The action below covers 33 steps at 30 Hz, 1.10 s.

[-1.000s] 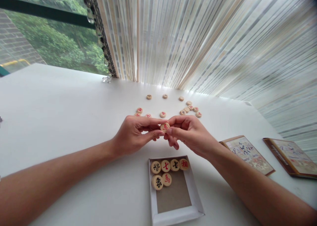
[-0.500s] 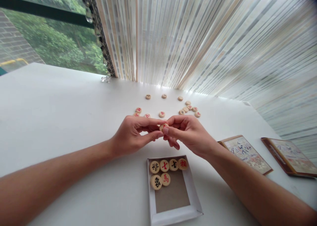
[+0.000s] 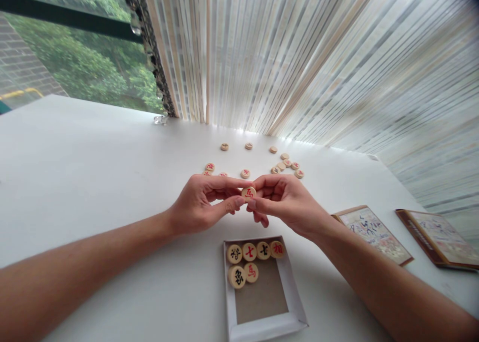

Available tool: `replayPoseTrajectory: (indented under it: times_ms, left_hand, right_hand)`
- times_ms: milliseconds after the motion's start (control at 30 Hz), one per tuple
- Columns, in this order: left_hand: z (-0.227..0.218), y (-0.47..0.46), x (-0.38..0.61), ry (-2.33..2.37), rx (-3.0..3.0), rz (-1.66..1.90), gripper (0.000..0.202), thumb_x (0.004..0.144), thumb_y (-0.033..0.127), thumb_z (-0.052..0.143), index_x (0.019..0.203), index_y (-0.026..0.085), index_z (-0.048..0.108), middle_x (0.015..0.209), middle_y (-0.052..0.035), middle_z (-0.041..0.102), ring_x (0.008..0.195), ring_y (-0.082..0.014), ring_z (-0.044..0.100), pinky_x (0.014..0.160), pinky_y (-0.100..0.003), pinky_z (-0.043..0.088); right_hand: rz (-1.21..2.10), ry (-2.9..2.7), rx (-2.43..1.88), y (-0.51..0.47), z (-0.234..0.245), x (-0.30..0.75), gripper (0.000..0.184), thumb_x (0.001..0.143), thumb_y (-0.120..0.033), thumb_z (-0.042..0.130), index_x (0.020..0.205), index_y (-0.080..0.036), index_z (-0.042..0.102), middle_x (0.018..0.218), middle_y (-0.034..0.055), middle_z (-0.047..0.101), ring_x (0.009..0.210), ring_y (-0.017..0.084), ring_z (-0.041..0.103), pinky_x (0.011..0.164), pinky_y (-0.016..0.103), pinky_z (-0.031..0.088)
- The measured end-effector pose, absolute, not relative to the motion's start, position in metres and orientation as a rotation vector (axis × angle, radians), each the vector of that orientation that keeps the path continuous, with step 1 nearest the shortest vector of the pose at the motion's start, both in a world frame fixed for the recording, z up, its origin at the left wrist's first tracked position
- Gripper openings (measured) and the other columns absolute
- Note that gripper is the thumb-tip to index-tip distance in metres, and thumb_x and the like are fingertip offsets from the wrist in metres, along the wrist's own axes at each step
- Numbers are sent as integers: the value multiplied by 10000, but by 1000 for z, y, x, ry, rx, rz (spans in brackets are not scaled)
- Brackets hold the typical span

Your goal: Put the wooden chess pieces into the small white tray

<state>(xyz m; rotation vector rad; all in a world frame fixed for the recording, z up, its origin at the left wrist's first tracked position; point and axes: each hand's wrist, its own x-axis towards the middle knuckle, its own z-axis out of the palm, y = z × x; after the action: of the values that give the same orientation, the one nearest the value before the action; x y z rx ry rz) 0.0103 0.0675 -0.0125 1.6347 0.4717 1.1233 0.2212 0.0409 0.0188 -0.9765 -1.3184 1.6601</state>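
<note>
Closest to you, on the near side of your grip, sits the white-walled tray (image 3: pixel 267 326) on the table (image 3: pixel 123 292). Six wooden discs lie in it: a far row with a black-marked disc (image 3: pixel 234 253) at the left end and a red-marked disc (image 3: pixel 277 249) at the right end, two more between them, then a pair just nearer, on the left. The brown floor shows across the rest!

Out to the right of your grip, past your forearm, two printed panels (image 3: pixel 374 234) with brown edges lie side by side, apart.

And here's the grip itself, up over the table! Your left hand (image 3: pixel 202 204) and your right hand (image 3: pixel 290 204) meet on one thing: you're pinching the held disc (image 3: pixel 249 193) between thumbs and forefingers, red character facing you, tilted up.

Look just beyond your grip: loose discs (image 3: pixel 245 173) are scattered, some half hidden behind your fingers, with a tight cluster (image 3: pixel 287 163) off to the right. Farther left of them stands a clear ornament (image 3: pixel 160 120). Behind it all, the striped curtain (image 3: pixel 262 57) hangs at the table's far edge, and far left, leafy trees (image 3: pixel 93 67) fill the window.
</note>
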Motion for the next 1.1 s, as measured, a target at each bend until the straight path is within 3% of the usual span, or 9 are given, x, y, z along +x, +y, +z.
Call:
replayPoseTrajectory:
  times_ms: [167,533,800,1100]
  left_hand:
    - [-11,67,12,509,1628,1135,246,867,149,851,1110,114,829,930,-110,850,801,-201,829,738,-250,701]
    - [-11,67,11,505,1653,1138,243,874,98,800,1116,111,820,945,-100,847,835,-192,833,802,-245,698]
    - [-12,69,12,558,1605,1148,236,859,159,847,1073,124,753,893,-70,821,818,-168,810,786,-239,681]
    - [-12,68,12,552,1597,1178,261,848,136,851,1048,135,683,869,-52,798,802,-171,806,753,-251,677]
  right_hand:
    - [1650,-1332,-1006,40,23,217,385,644,-320,1036,850,-136,768,647,19,741,522,122,668,482,204,558]
    - [1583,-1369,-1019,41,21,219,422,684,-381,1014,902,-137,748,680,28,753,560,147,705,507,236,588]
    - [1278,-1512,-1049,40,17,219,333,749,-362,977,932,-172,774,850,55,781,692,147,695,514,214,543]
    - [982,-1659,-981,36,12,221,275,820,-340,933,999,-210,769,962,62,798,762,172,725,656,294,633]
